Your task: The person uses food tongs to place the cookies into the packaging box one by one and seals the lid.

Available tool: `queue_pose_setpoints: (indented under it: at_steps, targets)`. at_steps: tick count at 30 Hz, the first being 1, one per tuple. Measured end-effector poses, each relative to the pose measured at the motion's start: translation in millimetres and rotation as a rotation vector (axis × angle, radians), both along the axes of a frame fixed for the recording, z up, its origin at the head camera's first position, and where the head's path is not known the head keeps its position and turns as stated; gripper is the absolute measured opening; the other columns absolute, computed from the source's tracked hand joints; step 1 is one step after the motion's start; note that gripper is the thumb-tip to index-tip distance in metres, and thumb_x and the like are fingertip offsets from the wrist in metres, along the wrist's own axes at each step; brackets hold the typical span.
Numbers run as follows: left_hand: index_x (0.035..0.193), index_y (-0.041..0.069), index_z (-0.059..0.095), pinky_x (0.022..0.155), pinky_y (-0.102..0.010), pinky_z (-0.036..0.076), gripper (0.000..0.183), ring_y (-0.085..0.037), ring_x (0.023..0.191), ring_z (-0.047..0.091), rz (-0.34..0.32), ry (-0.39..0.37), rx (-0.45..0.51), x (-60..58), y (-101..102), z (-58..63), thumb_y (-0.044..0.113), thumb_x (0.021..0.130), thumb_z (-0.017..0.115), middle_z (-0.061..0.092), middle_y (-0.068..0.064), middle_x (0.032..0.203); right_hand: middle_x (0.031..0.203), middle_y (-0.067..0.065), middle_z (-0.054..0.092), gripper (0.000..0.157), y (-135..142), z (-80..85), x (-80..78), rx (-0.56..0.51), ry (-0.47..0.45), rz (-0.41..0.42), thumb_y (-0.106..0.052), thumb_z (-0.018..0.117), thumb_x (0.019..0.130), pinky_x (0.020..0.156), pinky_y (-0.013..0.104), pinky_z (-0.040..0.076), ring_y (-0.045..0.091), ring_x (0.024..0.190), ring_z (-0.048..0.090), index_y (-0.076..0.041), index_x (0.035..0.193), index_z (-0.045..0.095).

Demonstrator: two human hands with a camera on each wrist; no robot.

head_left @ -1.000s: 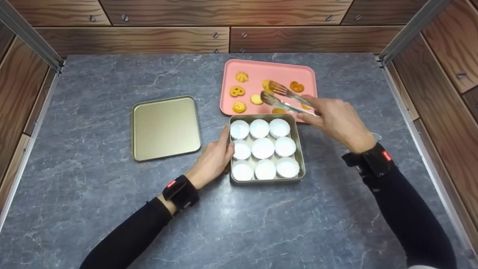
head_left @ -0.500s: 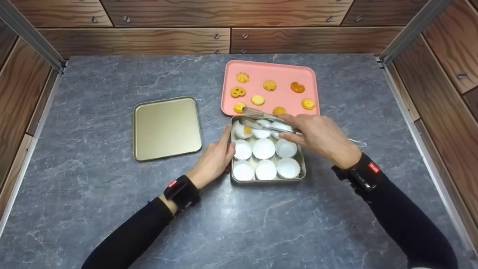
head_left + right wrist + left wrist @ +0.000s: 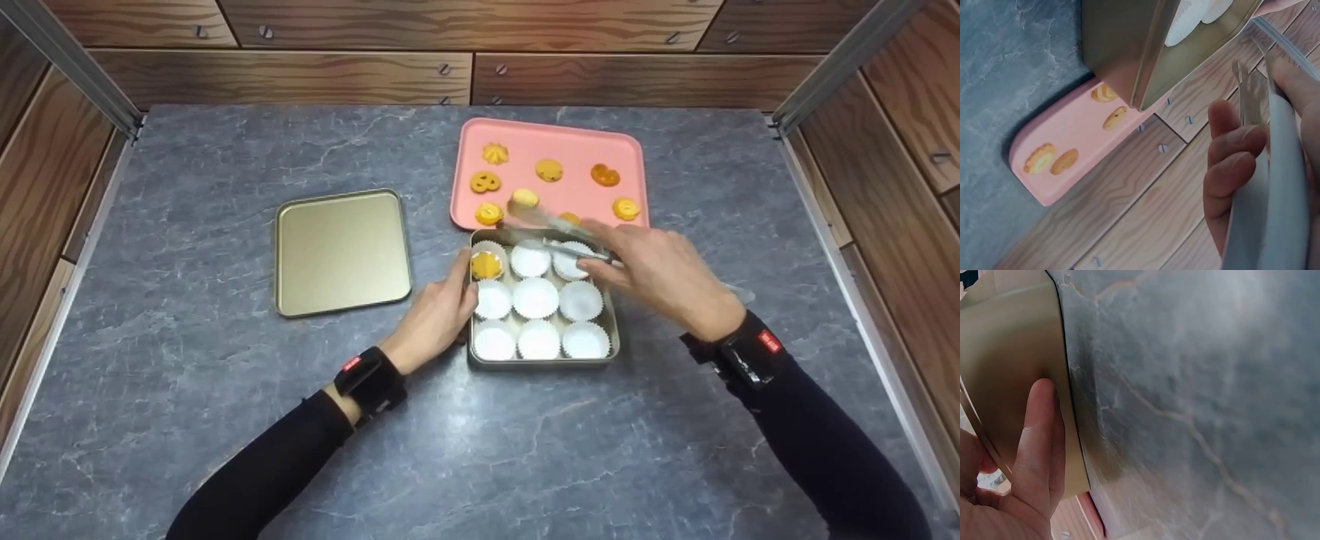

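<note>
In the head view a gold square tin (image 3: pixel 544 363) holds several white paper baking cups (image 3: pixel 535 298). A flower-shaped cookie (image 3: pixel 486 265) lies in the far-left cup. My left hand (image 3: pixel 435 319) holds the tin's left side; in the left wrist view straight fingers (image 3: pixel 1041 433) lie along its outer wall, with other fingertips at the rim. My right hand (image 3: pixel 660 274) grips metal serving tongs (image 3: pixel 1286 185). Their tips are blurred over the tin's far edge and the pink tray's front, close to a round pale cookie (image 3: pixel 525 198). Nothing shows clearly between the tips.
Behind the tin lies the pink tray (image 3: pixel 577 150), bearing several cookies, including a pretzel-shaped one (image 3: pixel 485 181) and a brown heart-like one (image 3: pixel 605 175). The gold lid (image 3: pixel 343 253) lies flat left of the tin. Wood-patterned panels (image 3: pixel 300 79) border the table.
My right hand brought the tongs from the tray to the tin's far-left cup, where a cookie now lies. The tongs have since moved back toward the tray. My left hand has stayed on the tin.
</note>
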State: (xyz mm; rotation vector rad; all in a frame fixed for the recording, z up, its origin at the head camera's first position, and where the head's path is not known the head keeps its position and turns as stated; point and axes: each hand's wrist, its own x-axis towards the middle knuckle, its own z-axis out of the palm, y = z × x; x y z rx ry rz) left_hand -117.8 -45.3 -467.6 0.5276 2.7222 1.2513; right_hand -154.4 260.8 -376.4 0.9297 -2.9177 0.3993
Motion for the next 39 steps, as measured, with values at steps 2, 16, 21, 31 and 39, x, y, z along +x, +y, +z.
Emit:
queue_pose_setpoints:
  at_steps: [2, 16, 21, 31, 39]
  targets:
    - [0.162, -0.001, 0.024, 0.045, -0.028, 0.048, 0.061, -0.009, 0.047, 0.041, 0.007, -0.002, 0.002, -0.4, -0.4, -0.1, 0.019, 0.11, 0.049, 0.048, 0.006, 0.063, 0.091, 0.012, 0.069, 0.048, 1.9, -1.4, -4.2, -0.037, -0.021, -0.043, -0.034, 0.069, 0.1, 0.051, 0.04, 0.056, 0.024, 0.065, 0.062, -0.004, 0.137, 0.058]
    - [0.163, 0.003, 0.024, 0.044, -0.027, 0.041, 0.068, -0.008, 0.048, 0.042, 0.041, -0.08, 0.024, 3.6, -2.4, -0.5, 0.024, 0.106, 0.052, 0.054, 0.005, 0.063, 0.124, 0.014, 0.071, 0.054, 18.0, 5.4, -18.3, -0.009, -0.137, -0.033, -0.04, 0.067, 0.102, 0.079, 0.057, 0.06, 0.035, 0.101, 0.069, -0.016, 0.148, 0.055]
    - [0.164, 0.001, 0.02, 0.04, -0.026, 0.04, 0.069, -0.008, 0.045, 0.039, 0.029, -0.09, 0.036, 4.2, -2.2, -2.0, 0.025, 0.107, 0.052, 0.051, 0.006, 0.061, 0.123, 0.009, 0.073, 0.048, 7.3, 8.8, -9.6, 0.041, -0.177, 0.056, -0.043, 0.064, 0.103, 0.082, 0.054, 0.061, 0.029, 0.102, 0.071, -0.021, 0.145, 0.061]
    - [0.164, 0.001, 0.019, 0.043, -0.027, 0.044, 0.069, -0.008, 0.047, 0.041, 0.018, -0.083, 0.032, 3.3, -1.8, -1.6, 0.025, 0.108, 0.051, 0.051, 0.006, 0.062, 0.1, 0.008, 0.073, 0.048, -21.8, 10.4, 3.2, 0.259, -0.003, 0.056, -0.037, 0.074, 0.097, 0.044, 0.035, 0.048, 0.019, 0.06, 0.054, -0.014, 0.138, 0.067]
    - [0.164, 0.001, 0.02, 0.049, -0.029, 0.049, 0.069, -0.009, 0.05, 0.045, 0.028, -0.074, 0.018, 4.5, -2.7, -1.1, 0.025, 0.108, 0.051, 0.051, 0.006, 0.063, 0.11, 0.015, 0.074, 0.052, -34.1, 9.8, 5.3, 0.296, 0.053, 0.059, -0.038, 0.078, 0.094, 0.05, 0.049, 0.055, 0.033, 0.067, 0.065, -0.009, 0.135, 0.068]
